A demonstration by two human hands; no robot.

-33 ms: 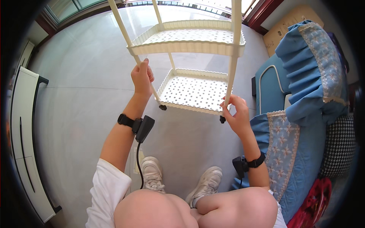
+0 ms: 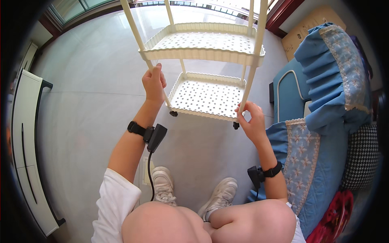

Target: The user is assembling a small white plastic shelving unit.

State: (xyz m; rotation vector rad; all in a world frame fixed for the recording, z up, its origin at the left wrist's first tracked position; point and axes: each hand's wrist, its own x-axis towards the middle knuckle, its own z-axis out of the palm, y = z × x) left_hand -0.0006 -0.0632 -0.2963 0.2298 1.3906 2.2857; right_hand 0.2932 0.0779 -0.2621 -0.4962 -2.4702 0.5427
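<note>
A cream-white rolling cart (image 2: pixel 194 55) stands in front of me. It has scalloped shelves with star-shaped holes, slim posts and black casters. My left hand (image 2: pixel 154 83) is closed around its near left post (image 2: pixel 167 99), just under the upper visible shelf (image 2: pixel 202 40). Lower down, my right hand (image 2: pixel 253 121) pinches the near right post (image 2: pixel 246 92) beside a corner of the bottom shelf (image 2: pixel 206 96). Two of the casters show, a left one (image 2: pixel 173 114) and a right one (image 2: pixel 236 125). The cart's top runs out of view.
A white drawer cabinet (image 2: pixel 28 150) lines the left side. To the right is a seat with a blue ruffled cover (image 2: pixel 328 81) and a houndstooth cushion (image 2: pixel 360 158). Behind it leans a cardboard piece (image 2: pixel 310 30). My shoes (image 2: pixel 221 194) rest on the grey floor (image 2: pixel 93 117).
The upper part of the cart has tilted slightly to the right, and its upper shelf has shifted that way. My left hand has moved slightly right with its post; my right hand stays nearly still.
</note>
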